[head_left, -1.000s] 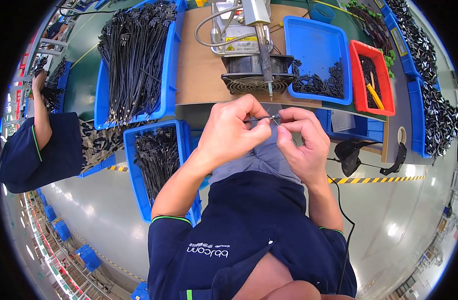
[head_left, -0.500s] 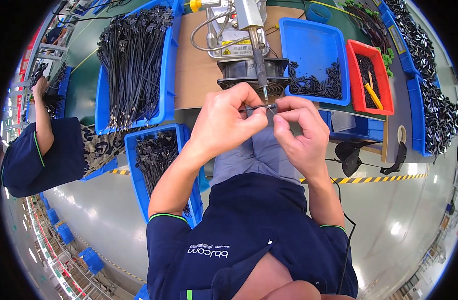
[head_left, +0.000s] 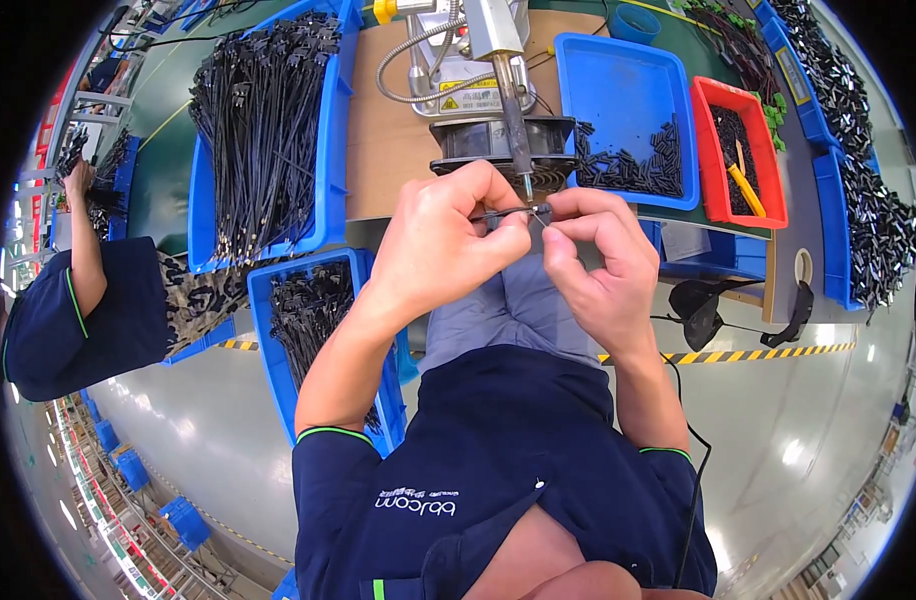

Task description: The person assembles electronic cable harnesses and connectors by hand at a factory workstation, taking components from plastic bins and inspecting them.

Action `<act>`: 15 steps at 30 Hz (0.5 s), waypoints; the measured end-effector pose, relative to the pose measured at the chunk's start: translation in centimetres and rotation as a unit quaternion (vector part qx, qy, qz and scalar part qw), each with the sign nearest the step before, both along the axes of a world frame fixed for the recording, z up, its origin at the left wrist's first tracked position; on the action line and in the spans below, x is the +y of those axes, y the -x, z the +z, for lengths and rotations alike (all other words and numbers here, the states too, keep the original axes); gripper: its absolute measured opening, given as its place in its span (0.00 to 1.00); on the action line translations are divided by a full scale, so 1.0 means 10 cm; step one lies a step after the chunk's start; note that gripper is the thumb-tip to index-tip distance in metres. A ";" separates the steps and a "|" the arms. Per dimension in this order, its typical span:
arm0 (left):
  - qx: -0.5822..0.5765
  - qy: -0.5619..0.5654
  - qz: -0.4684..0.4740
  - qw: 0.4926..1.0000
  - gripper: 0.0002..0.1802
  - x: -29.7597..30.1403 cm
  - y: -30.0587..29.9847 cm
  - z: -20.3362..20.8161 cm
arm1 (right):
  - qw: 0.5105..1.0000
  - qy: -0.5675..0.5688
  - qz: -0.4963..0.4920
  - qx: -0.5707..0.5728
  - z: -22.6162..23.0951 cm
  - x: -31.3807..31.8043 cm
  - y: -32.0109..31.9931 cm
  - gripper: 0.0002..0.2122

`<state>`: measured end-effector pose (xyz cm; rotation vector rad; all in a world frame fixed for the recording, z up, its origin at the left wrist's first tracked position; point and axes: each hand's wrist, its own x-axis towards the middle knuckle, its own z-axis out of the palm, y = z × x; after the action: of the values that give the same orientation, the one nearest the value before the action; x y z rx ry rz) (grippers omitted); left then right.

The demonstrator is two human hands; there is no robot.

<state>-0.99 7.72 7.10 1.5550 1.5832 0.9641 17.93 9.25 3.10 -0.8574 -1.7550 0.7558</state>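
My left hand (head_left: 436, 238) is closed, pinching a short black cable (head_left: 490, 214) between thumb and forefinger. My right hand (head_left: 610, 272) is closed too, its fingertips on a small black connector (head_left: 544, 212) that meets the cable's end. A thin light wire (head_left: 536, 222) shows between the two hands; where it leads is hidden by the fingers. Just above this joint points the tip of a soldering iron (head_left: 515, 125), held in a metal stand (head_left: 468, 85). Whether the tip touches the work is too small to tell.
A black fan (head_left: 503, 140) stands behind my hands. Blue bins of black cables (head_left: 330, 190) lie left; right are a blue tray (head_left: 628, 85) of black tubes and a red tray (head_left: 713, 200) holding a yellow-handled tool (head_left: 746, 190). A co-worker's arm (head_left: 86, 250) is far left.
The whole view has shifted very slightly. My hands keep the same grip on the cable and connector below the iron's tip, with only a tiny movement of the fingers.
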 end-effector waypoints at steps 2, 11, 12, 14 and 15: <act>-0.002 0.006 0.000 1.000 0.10 0.00 0.00 0.02 | 1.000 -0.001 -0.004 -0.001 0.00 0.01 0.01 0.05; 0.006 0.002 -0.001 1.000 0.10 0.00 0.00 0.04 | 1.000 -0.003 -0.002 -0.002 0.03 0.00 0.01 0.05; 0.007 0.004 0.000 1.000 0.10 0.00 -0.01 0.04 | 1.000 -0.003 -0.002 -0.002 0.03 -0.01 0.01 0.05; 0.008 0.006 0.001 1.000 0.10 -0.01 -0.01 0.05 | 1.000 0.005 0.001 0.009 0.03 -0.02 0.00 0.05; 0.006 0.007 0.002 1.000 0.10 -0.01 -0.01 0.06 | 1.000 0.004 0.000 0.009 0.03 -0.02 0.00 0.05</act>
<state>-0.87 7.62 7.66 1.5510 1.5985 0.9453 17.90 9.06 3.36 -0.8530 -1.7367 0.7700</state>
